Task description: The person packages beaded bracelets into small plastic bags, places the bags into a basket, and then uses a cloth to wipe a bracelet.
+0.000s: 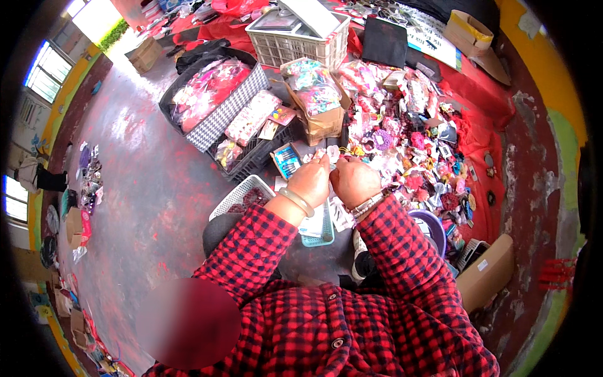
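My left hand [311,181] and my right hand [353,180] are raised close together in front of me, fingers pinched on a small hair accessory with a yellow band [343,151] held between them. A pale bangle sits on my left wrist, a beaded bracelet on the right. My sleeves are red and black plaid. Just beyond the hands lies a heap of colourful hair accessories [414,151] on a red cloth [483,144].
A cardboard box [320,100] of packaged items and a black crate [251,157] stand ahead left. A white basket [242,195] sits by my left knee, a teal tray [317,232] under my wrists, a purple bowl [433,226] and a cardboard box [487,270] at right. A white crate [301,38] stands farther back.
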{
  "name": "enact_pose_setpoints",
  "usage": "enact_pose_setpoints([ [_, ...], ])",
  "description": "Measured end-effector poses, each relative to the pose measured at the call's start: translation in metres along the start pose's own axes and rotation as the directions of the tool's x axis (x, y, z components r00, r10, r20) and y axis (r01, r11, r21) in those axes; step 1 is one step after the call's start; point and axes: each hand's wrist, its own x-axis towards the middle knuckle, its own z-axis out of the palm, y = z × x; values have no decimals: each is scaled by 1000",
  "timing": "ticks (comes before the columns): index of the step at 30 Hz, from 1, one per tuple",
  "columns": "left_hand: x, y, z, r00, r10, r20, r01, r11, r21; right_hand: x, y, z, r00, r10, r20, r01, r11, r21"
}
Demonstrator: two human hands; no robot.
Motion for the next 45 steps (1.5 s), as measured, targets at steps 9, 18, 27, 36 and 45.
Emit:
enact_pose_setpoints([
  [9, 10, -72, 87, 919, -385, 82, 293, 528, -797, 0, -8, 6, 997, -32, -70, 38, 995, 91],
  [18, 15, -35, 59, 935, -355, -5, 268, 713, -648, 2, 4, 12, 992, 21, 126, -27, 998, 50],
  [27, 11, -16, 30, 947, -293, 133, 321, 898, -302, 13, 20, -5, 964, 95, 250, -93, 995, -20],
  [36, 10, -14, 20, 936, 254, -244, -254, 967, 35, 12, 20, 0, 949, 82, 303, -70, 996, -52],
  [45, 9, -7, 17, 982, 133, -133, -137, 990, -23, 10, 17, -2, 997, 4, 80, -1, 999, -34],
])
